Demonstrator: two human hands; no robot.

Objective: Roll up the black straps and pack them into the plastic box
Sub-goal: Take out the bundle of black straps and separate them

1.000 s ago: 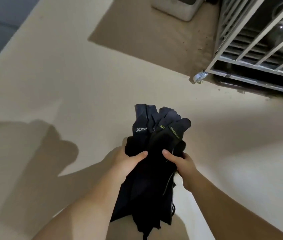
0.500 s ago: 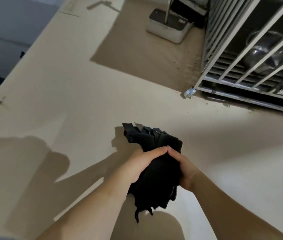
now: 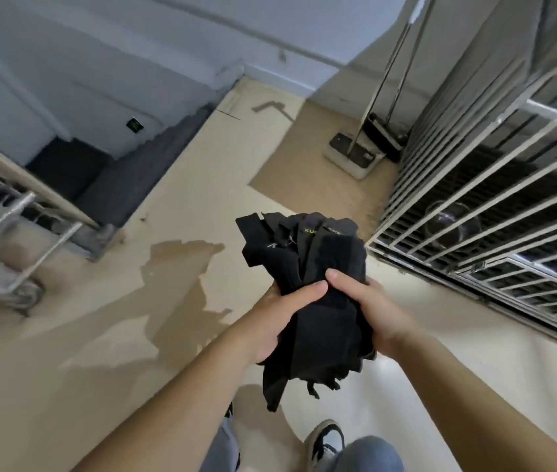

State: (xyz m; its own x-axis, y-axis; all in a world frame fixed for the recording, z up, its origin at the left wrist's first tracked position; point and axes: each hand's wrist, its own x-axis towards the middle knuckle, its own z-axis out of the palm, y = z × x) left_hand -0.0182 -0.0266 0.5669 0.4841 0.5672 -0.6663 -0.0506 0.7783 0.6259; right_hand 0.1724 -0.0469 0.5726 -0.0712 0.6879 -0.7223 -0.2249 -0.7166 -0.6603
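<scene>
Both hands clasp the bundle of black straps at its middle: the left hand and right hand curl round it, thumbs meeting on top. Strap ends fan out above the grip and hang below, over the beige floor.

Beige floor: white mop base on brown patch; wire cage right; cart left.

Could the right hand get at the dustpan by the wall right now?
Probably not: the right hand and left hand both grip the black straps, and the dustpan stands well beyond them.
</scene>
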